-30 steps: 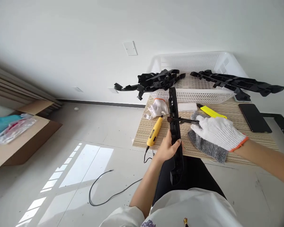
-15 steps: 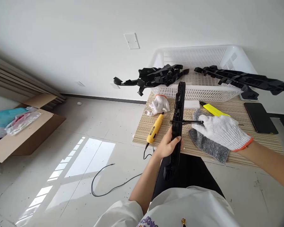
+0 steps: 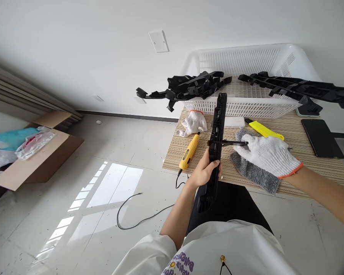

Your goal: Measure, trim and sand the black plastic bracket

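Observation:
A long black plastic part [image 3: 218, 114] with a ribbed, notched side stands almost lengthwise before me. My left hand [image 3: 204, 171], bare, is closed around its lower half. My right hand [image 3: 265, 152], in a white knit glove with an orange cuff, is closed on the end of a slim black tool [image 3: 231, 143]. The tool lies crosswise over the part, its tip reaching the left edge; its exact kind is unclear. Under the gloved hand is a grey knit cloth [image 3: 256, 176].
A white basket [image 3: 255, 105] at the back holds several black parts [image 3: 196, 87], with more [image 3: 298, 87] jutting right. On the table [image 3: 172, 162] lie a yellow rotary tool [image 3: 190, 151], a white glove [image 3: 194, 123], a yellow-handled tool [image 3: 265, 130] and a phone [image 3: 322, 138]. A cable [image 3: 149, 218] crosses the floor.
The view has shifted slightly, so the surroundings sit a little differently. Both hands keep their holds, and the slim tool still crosses the part, now lying a little more level.

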{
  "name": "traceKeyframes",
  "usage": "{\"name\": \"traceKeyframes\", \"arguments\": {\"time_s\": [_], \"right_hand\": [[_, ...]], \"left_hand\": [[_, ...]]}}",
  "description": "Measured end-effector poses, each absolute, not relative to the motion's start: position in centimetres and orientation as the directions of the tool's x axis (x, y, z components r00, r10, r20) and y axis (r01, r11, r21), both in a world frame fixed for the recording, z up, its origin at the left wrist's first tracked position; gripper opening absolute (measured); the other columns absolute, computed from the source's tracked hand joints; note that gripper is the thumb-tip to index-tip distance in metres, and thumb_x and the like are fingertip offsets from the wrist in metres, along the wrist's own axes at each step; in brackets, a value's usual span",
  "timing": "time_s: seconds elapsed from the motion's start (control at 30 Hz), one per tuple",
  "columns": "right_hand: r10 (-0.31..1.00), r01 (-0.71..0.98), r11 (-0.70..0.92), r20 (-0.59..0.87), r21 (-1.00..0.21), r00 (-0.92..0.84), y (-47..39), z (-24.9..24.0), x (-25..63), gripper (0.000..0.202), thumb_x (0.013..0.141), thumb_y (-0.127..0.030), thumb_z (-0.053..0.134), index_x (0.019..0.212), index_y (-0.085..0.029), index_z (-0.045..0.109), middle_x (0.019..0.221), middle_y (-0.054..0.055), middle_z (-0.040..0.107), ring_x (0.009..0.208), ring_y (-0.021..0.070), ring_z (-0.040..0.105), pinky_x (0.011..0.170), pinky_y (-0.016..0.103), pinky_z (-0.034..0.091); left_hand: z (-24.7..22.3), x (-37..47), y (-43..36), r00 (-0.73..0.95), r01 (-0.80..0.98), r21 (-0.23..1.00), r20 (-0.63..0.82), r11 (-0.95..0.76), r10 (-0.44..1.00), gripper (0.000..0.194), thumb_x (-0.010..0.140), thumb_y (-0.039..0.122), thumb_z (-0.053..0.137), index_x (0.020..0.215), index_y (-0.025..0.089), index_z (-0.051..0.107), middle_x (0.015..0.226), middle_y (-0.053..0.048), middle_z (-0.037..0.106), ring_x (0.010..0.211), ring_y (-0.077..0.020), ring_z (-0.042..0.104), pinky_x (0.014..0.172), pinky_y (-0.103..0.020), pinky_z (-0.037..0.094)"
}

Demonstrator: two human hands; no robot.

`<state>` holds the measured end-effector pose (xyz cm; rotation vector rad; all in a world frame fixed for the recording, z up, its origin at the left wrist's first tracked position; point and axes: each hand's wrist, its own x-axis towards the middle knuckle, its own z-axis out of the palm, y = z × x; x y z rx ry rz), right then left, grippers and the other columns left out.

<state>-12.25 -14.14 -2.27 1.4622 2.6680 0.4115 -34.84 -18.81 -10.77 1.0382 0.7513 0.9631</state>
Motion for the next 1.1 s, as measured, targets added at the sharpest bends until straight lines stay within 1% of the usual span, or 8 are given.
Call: {"name": "traceKeyframes", "arguments": {"time_s": [0.1,0.2,0.3,0.43,0.67,0.87,1.0,1.1], "right_hand": [[0.815,0.79,0.504,0.112,0.348,-0.569,-13.8,-3.1,-12.0,0.046,0.107,-0.039,0.032,0.106,-0.018,0.073,0.068,0.008,0.068,0.051,0.0177,0.053,0.052,0.031,0.006],[0.774,0.818,0.443,0.305,0.366,-0.555,-13.6,-4.0,-11.9,0.039,0.103,-0.037,0.041,0.096,-0.017,0.074,0.049,0.004,0.054,0.044,0.017,0.047,0.051,0.03,0.005],[0.679,0.84,0.425,0.495,0.337,-0.542,-13.7,-4.5,-12.1,0.04,0.099,-0.05,0.05,0.108,-0.019,0.074,0.05,0.001,0.056,0.042,0.0152,0.044,0.052,0.028,0.006],[0.616,0.879,0.371,0.628,0.299,-0.475,-14.0,-4.7,-12.3,0.064,0.092,-0.068,0.057,0.127,-0.016,0.068,0.055,-0.001,0.06,0.043,0.0127,0.04,0.053,0.027,0.01],[0.681,0.866,0.387,0.535,0.317,-0.5,-14.0,-5.5,-12.1,0.053,0.098,-0.049,0.053,0.137,-0.013,0.062,0.058,0.001,0.063,0.046,0.0139,0.046,0.053,0.028,0.012],[0.572,0.779,0.488,0.531,0.393,-0.626,-13.9,-5.2,-11.8,0.045,0.099,-0.036,0.055,0.136,-0.011,0.063,0.053,-0.001,0.055,0.044,0.0119,0.045,0.051,0.026,0.015],[0.542,0.757,0.496,0.529,0.425,-0.653,-13.9,-4.6,-11.1,0.032,0.1,-0.04,0.055,0.109,-0.012,0.069,0.05,-0.002,0.049,0.042,0.012,0.042,0.049,0.026,0.011],[0.646,0.776,0.5,0.43,0.385,-0.63,-14.3,-4.2,-10.9,0.037,0.103,-0.043,0.047,0.089,-0.014,0.065,0.047,0.0,0.047,0.042,0.0121,0.038,0.05,0.028,0.006]], "left_hand": [[-10.8,-34.8,-18.8,0.402,-0.281,0.939,-0.072,0.198,0.913,0.029,0.097,0.038,0.058,0.112,0.024,0.037,0.073,0.008,0.058,0.054,-0.0112,0.058,0.054,-0.028,0.05],[-10.7,-34.8,-18.9,0.388,-0.281,0.941,-0.069,0.189,0.919,0.03,0.096,0.04,0.059,0.111,0.024,0.038,0.073,0.007,0.058,0.054,-0.0109,0.058,0.055,-0.028,0.051],[-10.7,-34.8,-18.9,0.382,-0.296,0.938,-0.056,0.179,0.923,0.03,0.096,0.04,0.059,0.109,0.024,0.038,0.073,0.007,0.058,0.055,-0.0115,0.058,0.055,-0.029,0.051],[-10.7,-34.8,-18.9,0.385,-0.294,0.938,-0.058,0.182,0.921,0.026,0.098,0.038,0.057,0.108,0.024,0.037,0.074,0.007,0.058,0.056,-0.0118,0.059,0.056,-0.029,0.051],[-10.7,-34.8,-18.9,0.41,-0.248,0.954,-0.052,0.166,0.911,0.025,0.098,0.038,0.055,0.111,0.024,0.038,0.073,0.007,0.059,0.056,-0.0118,0.059,0.057,-0.028,0.05],[-10.8,-34.8,-19.0,0.406,-0.256,0.951,-0.058,0.175,0.912,0.026,0.098,0.04,0.058,0.108,0.024,0.039,0.074,0.007,0.058,0.055,-0.0112,0.058,0.057,-0.029,0.051],[-10.7,-34.9,-18.9,0.412,-0.248,0.957,-0.039,0.153,0.91,0.024,0.099,0.037,0.055,0.11,0.023,0.04,0.073,0.007,0.059,0.055,-0.0117,0.059,0.058,-0.029,0.051],[-10.5,-35.0,-18.9,0.424,-0.227,0.961,-0.046,0.155,0.905,0.021,0.099,0.034,0.054,0.11,0.022,0.041,0.072,0.006,0.06,0.055,-0.0118,0.059,0.057,-0.029,0.051]]}}
